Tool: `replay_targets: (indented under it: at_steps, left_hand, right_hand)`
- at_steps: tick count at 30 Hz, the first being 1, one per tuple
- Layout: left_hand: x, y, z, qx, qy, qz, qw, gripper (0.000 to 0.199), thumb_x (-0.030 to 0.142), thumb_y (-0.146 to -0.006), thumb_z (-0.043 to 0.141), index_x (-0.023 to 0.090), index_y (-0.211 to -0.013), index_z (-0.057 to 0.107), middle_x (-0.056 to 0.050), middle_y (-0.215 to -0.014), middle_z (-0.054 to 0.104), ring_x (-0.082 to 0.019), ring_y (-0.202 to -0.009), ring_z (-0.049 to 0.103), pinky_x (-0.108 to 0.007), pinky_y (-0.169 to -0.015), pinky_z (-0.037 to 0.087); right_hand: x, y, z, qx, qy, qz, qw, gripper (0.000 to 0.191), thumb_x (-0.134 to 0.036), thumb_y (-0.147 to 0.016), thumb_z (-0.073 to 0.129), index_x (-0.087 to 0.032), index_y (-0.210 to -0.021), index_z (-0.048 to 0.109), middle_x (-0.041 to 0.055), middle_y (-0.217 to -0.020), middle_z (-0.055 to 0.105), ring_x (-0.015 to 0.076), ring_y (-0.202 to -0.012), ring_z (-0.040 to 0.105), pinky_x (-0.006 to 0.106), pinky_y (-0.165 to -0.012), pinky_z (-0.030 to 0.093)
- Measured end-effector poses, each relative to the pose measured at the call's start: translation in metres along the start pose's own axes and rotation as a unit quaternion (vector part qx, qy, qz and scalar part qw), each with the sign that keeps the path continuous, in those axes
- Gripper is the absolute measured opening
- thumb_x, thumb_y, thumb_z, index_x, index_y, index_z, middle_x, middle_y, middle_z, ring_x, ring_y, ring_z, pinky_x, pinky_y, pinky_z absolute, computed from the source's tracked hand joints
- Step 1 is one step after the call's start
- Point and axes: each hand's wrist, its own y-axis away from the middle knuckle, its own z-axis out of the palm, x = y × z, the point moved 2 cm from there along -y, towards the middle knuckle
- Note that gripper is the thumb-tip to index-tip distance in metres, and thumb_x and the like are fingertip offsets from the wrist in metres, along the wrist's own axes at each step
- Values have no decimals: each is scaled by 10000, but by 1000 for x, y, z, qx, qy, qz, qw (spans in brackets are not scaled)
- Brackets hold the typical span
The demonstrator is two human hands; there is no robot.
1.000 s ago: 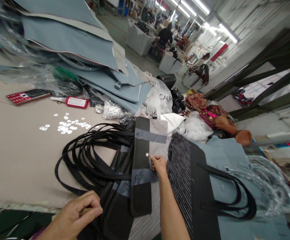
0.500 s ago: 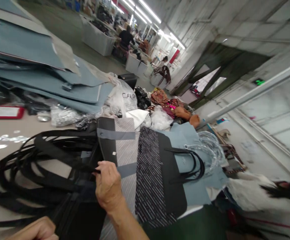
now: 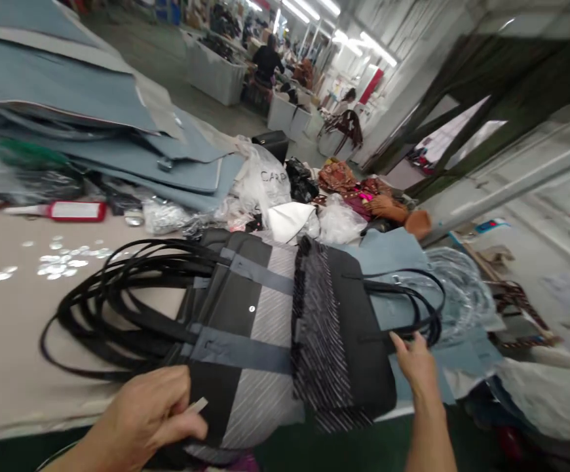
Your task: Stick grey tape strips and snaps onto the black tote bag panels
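Washers (image 3: pixel 54 262) lie scattered on the beige table (image 3: pixel 10 341) well left of the striped tote bag (image 3: pixel 260 328), with a tangle of black straps (image 3: pixel 118 308) between them. At that bag's near left corner the left hand (image 3: pixel 142 419) pinches a small pale tab (image 3: pixel 197 406); a stud already shows on its black panel. Just right of it, the right hand (image 3: pixel 415 367) lies loosely open against the dark bag (image 3: pixel 348 341), fingertips at its handles, so this bag looks untouched.

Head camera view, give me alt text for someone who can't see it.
A person's right hand touches the black handles of a striped tote bag on a cluttered worktable, while the left hand pinches a small pale slip beside stacked black-and-grey bags.
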Motion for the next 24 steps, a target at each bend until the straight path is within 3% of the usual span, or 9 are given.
replay_targets:
  at_steps: [3,5,7,8,10,13,18,21,24]
  left_hand:
    - [12,-2,-24,-15,-91,71,993,480,516,-877,646,187,-609,421,55,-548,447,-85,-506,426,-243,-511,302]
    - [15,-8,-24,-12,-123,87,989,484,538,-865,639,190,-619,410,54,-553,437,-96,-518,417,-254,-533,302]
    - [16,-12,-20,-17,-143,97,985,473,544,-856,640,193,-633,415,49,-569,445,-107,-534,416,-266,-549,299]
    - [16,-12,-18,-20,-150,102,983,468,543,-857,637,193,-637,416,46,-574,448,-112,-540,413,-273,-554,296]
    - [17,-11,-18,-20,-158,113,981,462,548,-867,618,194,-645,420,41,-579,448,-121,-547,405,-286,-560,288]
    - [16,-7,-20,-14,-160,117,980,439,515,-895,608,197,-655,426,35,-585,455,-132,-557,402,-301,-567,282]
    - [6,6,-25,-22,-113,71,991,427,449,-901,640,193,-641,418,36,-597,488,-118,-564,433,-287,-565,302]
    - [-5,17,-25,-49,7,-57,997,359,412,-898,655,185,-681,481,48,-621,554,-93,-556,496,-238,-543,343]
    - [-15,25,-23,-90,119,-180,972,165,296,-885,674,201,-1006,614,63,-705,644,-89,-601,580,-187,-563,402]
  right_hand:
    - [1,30,18,-46,48,17,998,554,-550,-611,719,-147,-989,691,260,-1046,720,438,-1068,646,594,-985,440]
    - [-22,78,46,-174,-9,-50,983,428,-515,-712,680,-192,-990,722,147,-1017,749,324,-957,696,470,-912,525]
    - [-59,140,76,-338,-96,-201,914,242,-401,-834,647,-210,-955,735,96,-958,746,238,-880,693,352,-797,559]
    - [-78,170,88,-384,-131,-278,871,177,-307,-868,635,-223,-993,728,70,-924,735,201,-833,681,310,-750,556]
    - [-110,216,105,-406,-176,-409,798,216,-191,-886,618,-202,-1088,693,75,-958,722,188,-873,667,299,-781,553]
    - [-134,249,120,-386,-180,-514,744,152,-167,-918,583,-173,-1023,693,91,-910,714,190,-822,653,304,-738,548]
    - [-129,257,134,-394,-199,-526,727,118,-141,-907,547,-182,-865,650,45,-727,691,163,-647,624,283,-612,499]
    - [-126,260,141,-374,-203,-500,755,112,-111,-849,559,-202,-840,624,18,-695,682,158,-618,618,278,-583,473]
    - [-129,264,146,-360,-194,-485,773,100,-118,-827,580,-210,-826,619,5,-678,677,153,-602,626,273,-576,464]
